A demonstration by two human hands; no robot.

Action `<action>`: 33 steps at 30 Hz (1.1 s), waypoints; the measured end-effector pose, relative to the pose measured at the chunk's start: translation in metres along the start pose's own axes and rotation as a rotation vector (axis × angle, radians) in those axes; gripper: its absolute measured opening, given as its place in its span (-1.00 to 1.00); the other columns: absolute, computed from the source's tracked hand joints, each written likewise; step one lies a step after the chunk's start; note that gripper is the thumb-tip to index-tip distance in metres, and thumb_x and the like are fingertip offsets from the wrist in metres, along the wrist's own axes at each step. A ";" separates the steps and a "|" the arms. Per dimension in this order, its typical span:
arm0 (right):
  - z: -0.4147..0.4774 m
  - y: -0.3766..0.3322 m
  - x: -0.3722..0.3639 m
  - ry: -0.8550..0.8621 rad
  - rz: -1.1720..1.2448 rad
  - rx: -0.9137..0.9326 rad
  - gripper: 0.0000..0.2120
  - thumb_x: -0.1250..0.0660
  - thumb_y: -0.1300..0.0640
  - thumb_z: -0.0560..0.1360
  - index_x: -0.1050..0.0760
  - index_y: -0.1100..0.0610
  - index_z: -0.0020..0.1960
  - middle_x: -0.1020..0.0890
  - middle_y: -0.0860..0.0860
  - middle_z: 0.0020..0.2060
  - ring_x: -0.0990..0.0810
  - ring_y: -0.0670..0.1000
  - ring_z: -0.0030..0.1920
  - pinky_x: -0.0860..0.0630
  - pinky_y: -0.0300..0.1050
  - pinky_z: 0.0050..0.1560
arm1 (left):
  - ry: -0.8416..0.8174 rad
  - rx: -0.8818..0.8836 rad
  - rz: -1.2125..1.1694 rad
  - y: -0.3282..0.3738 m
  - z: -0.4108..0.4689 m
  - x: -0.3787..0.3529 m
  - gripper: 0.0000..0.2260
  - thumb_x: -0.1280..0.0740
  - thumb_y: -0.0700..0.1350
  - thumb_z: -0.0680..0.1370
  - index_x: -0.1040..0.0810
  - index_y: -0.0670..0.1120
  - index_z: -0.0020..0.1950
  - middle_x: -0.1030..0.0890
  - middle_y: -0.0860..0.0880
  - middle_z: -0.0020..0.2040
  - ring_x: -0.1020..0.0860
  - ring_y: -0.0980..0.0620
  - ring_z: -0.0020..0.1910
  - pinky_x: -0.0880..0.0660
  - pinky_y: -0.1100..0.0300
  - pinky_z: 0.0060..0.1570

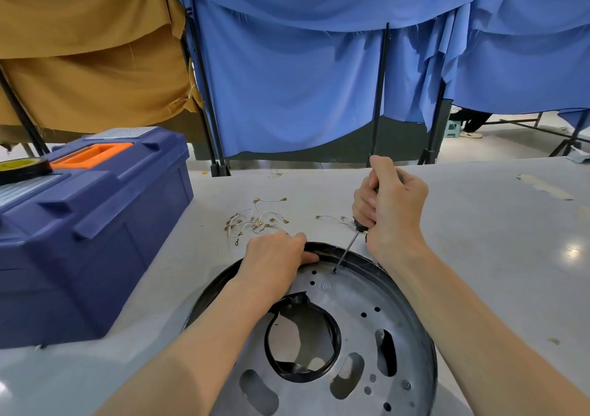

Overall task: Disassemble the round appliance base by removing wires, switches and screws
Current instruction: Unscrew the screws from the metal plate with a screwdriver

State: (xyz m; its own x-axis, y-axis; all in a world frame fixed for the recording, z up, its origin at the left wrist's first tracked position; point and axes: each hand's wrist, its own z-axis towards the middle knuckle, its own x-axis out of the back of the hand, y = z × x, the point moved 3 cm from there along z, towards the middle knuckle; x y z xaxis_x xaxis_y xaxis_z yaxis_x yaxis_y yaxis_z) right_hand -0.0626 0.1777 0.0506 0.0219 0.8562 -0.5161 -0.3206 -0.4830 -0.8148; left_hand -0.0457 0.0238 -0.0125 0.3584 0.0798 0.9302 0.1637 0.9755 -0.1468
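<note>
From my head camera, the base lay flat on the grey table, close in front of me, a round metal plate with a black rim, a large centre hole and several slots and small holes.

My left hand lay palm down on the far-left rim of the base, fingers curled over the black edge, pressing it and gripping nothing else.

My right hand was closed in a fist round the handle of a screwdriver, just beyond the base's far edge. The shaft slanted down and its tip sat in a screw near the far rim of the base, just right of my left fingers.

Beyond the base, a tangle of loose wires with brass terminals lay on the table. Left of the base stood a blue toolbox with an orange handle, a tape roll on its lid. Blue and tan cloths hung behind the table.
</note>
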 end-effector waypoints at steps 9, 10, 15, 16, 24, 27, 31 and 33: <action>-0.002 -0.002 -0.003 -0.121 -0.025 0.014 -0.55 -0.24 0.22 0.50 -0.25 0.10 -0.54 -0.21 -0.03 -0.66 -0.09 -0.03 -0.63 -0.10 -0.31 -0.54 | -0.001 0.001 -0.002 0.001 -0.001 0.001 -0.68 -0.10 0.21 0.62 -0.28 -0.03 -0.11 -0.59 -0.06 -0.08 -0.57 -0.13 -0.11 -0.23 0.12 -0.32; -0.002 -0.002 -0.004 -0.137 -0.030 0.010 -0.55 -0.24 0.22 0.50 -0.25 0.10 -0.54 -0.20 -0.02 -0.65 -0.09 -0.04 -0.63 -0.09 -0.31 -0.54 | 0.000 0.002 -0.001 0.001 -0.001 0.001 -0.68 -0.10 0.21 0.63 -0.27 -0.03 -0.11 -0.59 -0.06 -0.08 -0.56 -0.13 -0.11 -0.23 0.12 -0.32; -0.002 -0.003 -0.007 -0.268 -0.067 0.009 -0.56 -0.24 0.19 0.52 -0.21 0.14 -0.51 -0.19 0.00 -0.64 -0.09 -0.04 -0.61 -0.09 -0.29 -0.53 | -0.014 0.005 -0.011 0.001 -0.001 0.004 -0.68 -0.09 0.21 0.63 -0.27 -0.03 -0.10 -0.59 -0.07 -0.06 -0.56 -0.14 -0.09 -0.24 0.11 -0.30; -0.002 -0.003 -0.008 -0.306 -0.068 0.007 -0.55 -0.24 0.20 0.53 -0.20 0.15 -0.50 -0.19 0.01 -0.65 -0.09 -0.04 -0.61 -0.09 -0.29 -0.53 | -0.020 0.006 -0.019 0.001 -0.001 0.005 -0.68 -0.09 0.20 0.63 -0.27 -0.03 -0.10 -0.59 -0.08 -0.06 -0.56 -0.14 -0.08 -0.25 0.11 -0.30; -0.003 -0.007 -0.012 -0.489 -0.096 -0.051 -0.55 -0.24 0.20 0.57 -0.25 0.15 -0.47 -0.19 0.00 -0.64 -0.09 -0.06 -0.64 -0.08 -0.32 -0.54 | -0.055 -0.029 -0.048 0.014 -0.002 0.010 -0.66 -0.10 0.20 0.63 -0.28 -0.06 -0.11 -0.58 -0.08 -0.12 -0.56 -0.16 -0.10 -0.22 0.12 -0.31; -0.004 -0.007 -0.014 -0.521 -0.125 -0.051 -0.55 -0.23 0.20 0.58 -0.23 0.15 -0.47 -0.19 -0.01 -0.64 -0.09 -0.06 -0.64 -0.09 -0.33 -0.54 | -0.051 -0.023 -0.045 0.013 -0.003 0.012 -0.65 -0.10 0.21 0.62 -0.29 -0.06 -0.11 -0.58 -0.07 -0.14 -0.56 -0.15 -0.11 -0.23 0.12 -0.30; -0.004 -0.006 -0.014 -0.499 -0.136 -0.037 -0.54 -0.23 0.18 0.59 -0.24 0.15 -0.47 -0.20 -0.01 -0.64 -0.09 -0.05 -0.64 -0.11 -0.33 -0.55 | 0.062 -0.015 -0.207 0.013 -0.005 0.023 -0.66 -0.12 0.22 0.60 -0.49 -0.01 0.09 -0.63 0.04 -0.03 -0.57 -0.04 0.00 -0.38 0.11 -0.20; -0.004 -0.006 -0.015 -0.503 -0.157 -0.025 -0.55 -0.24 0.15 0.58 -0.23 0.18 -0.45 -0.21 0.00 -0.63 -0.09 -0.04 -0.62 -0.12 -0.31 -0.56 | 0.111 -0.003 -0.523 0.018 -0.004 0.033 -0.73 -0.20 0.15 0.60 -0.51 0.05 0.19 -0.63 0.13 0.00 -0.57 0.09 0.01 -0.47 0.10 -0.06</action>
State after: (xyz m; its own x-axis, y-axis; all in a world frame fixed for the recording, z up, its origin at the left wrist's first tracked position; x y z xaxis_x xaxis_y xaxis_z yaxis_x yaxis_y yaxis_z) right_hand -0.0569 0.1667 0.0623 -0.3919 0.8976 -0.2020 -0.3272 -0.3412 -0.8812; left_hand -0.0274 0.0432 0.0141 0.3234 -0.4394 0.8381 0.3494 0.8785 0.3258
